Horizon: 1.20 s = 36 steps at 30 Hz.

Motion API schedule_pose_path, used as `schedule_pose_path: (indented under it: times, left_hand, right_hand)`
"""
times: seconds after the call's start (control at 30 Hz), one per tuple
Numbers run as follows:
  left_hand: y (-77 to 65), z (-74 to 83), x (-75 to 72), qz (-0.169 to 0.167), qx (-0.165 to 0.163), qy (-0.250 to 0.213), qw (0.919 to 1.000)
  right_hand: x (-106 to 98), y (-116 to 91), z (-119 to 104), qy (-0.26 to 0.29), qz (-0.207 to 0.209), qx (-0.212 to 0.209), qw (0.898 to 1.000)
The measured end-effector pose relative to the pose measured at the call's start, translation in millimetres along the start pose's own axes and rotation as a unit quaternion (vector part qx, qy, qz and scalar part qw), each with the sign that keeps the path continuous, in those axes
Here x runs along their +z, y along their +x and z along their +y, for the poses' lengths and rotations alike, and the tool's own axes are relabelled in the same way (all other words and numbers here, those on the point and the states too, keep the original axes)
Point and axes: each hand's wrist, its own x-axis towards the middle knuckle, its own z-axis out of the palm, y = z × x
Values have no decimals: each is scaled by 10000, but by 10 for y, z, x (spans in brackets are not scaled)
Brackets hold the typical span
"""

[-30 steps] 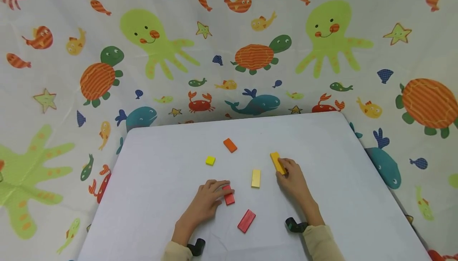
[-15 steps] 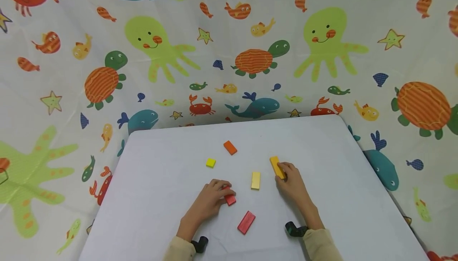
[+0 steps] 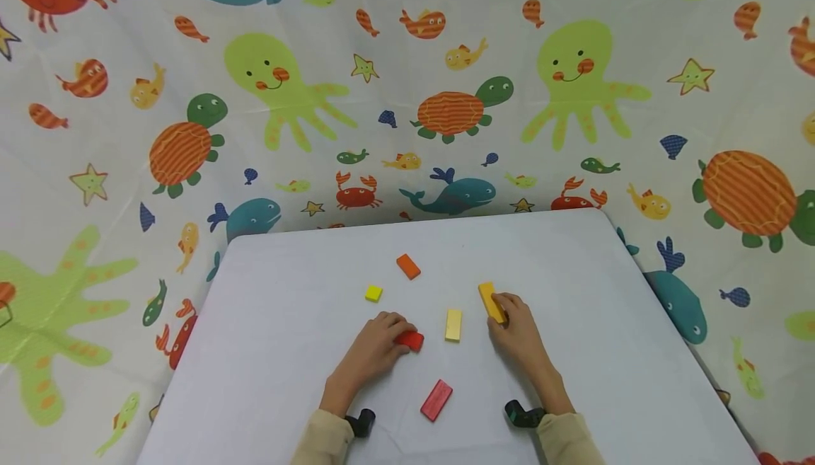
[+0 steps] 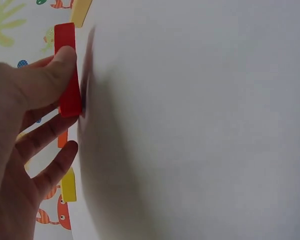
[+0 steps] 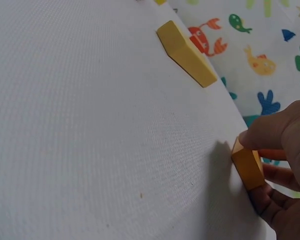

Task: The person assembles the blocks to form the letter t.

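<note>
My left hand (image 3: pixel 378 341) pinches a bright red block (image 4: pixel 67 70) between thumb and fingers, close over the white table. In the head view the block's right end sticks out past the fingertips. My right hand (image 3: pixel 518 327) grips an orange-yellow block (image 3: pixel 492 302) by its near end, thumb on one side and fingers on the other. The right wrist view shows that block (image 5: pixel 247 167) at the table surface. Between the hands lies a pale yellow block (image 3: pixel 453 325). Nearer to me is a darker red block (image 3: pixel 436 400), lying at a slant.
Beyond the left hand lie a small bright yellow block (image 3: pixel 373 293) and an orange block (image 3: pixel 408 267). The white table (image 3: pixel 286 295) ends at a back edge against a curtain (image 3: pixel 382 104) printed with sea animals. Each wrist carries a black camera.
My left hand has closed on the bright red block and turned it from nearly upright to nearly crosswise, shifting slightly right. The right hand keeps its grip on the orange-yellow block, hardly moving.
</note>
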Motion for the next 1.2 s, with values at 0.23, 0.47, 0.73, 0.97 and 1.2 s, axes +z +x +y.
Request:
schedule_pose_path:
  times: [0.23, 0.47, 0.73, 0.97, 1.2]
  left_hand:
    - [204, -24, 40, 137, -417, -551, 9975]
    - [472, 30, 65, 585, -598, -841, 9929]
    - [743, 108, 121, 741, -736, -833, 9910]
    - [919, 192, 116, 661, -879, -849, 9903]
    - [1145, 247, 123, 346, -960, -893, 9908]
  right_hand:
    - [11, -9, -20, -39, 76, -55, 9999]
    - [22, -7, -29, 61, 173, -147, 9997]
    - [49, -23, -15, 11, 174, -33, 9998]
    - [66, -39, -34, -20, 178, -53, 9998]
    - [53, -44, -56, -57, 204, -38, 9998]
